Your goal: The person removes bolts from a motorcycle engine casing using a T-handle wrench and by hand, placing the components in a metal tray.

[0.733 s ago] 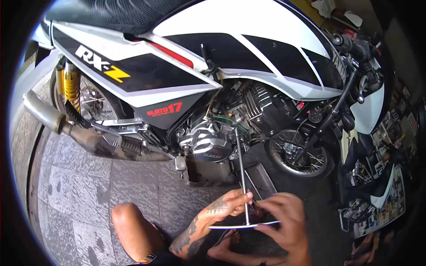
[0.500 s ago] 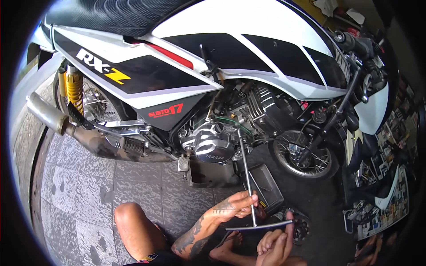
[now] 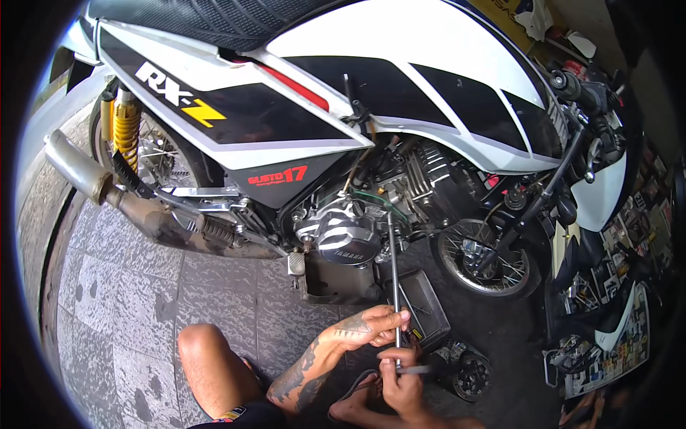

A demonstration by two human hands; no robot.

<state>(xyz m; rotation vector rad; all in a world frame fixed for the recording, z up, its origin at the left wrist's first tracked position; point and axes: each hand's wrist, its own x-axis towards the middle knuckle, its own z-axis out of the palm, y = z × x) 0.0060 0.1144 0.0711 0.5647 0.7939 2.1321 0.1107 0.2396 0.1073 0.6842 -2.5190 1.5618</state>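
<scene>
left hand [image 3: 377,327]: fingers closed round T-wrench [image 3: 395,279] shaft | right hand [image 3: 402,386]: fingers curled at its blurred crossbar [image 3: 419,370], firm grip cannot be told | T-wrench: upper end at engine [image 3: 348,234] | tray [image 3: 339,294]: below engine

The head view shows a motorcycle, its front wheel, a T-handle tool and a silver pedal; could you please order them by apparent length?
1. Motorcycle, cropped by the top edge
2. T-handle tool
3. Front wheel, partly hidden
4. Silver pedal

The tool reaches nearer the camera, so its real length against the wheel is unsure.
</scene>
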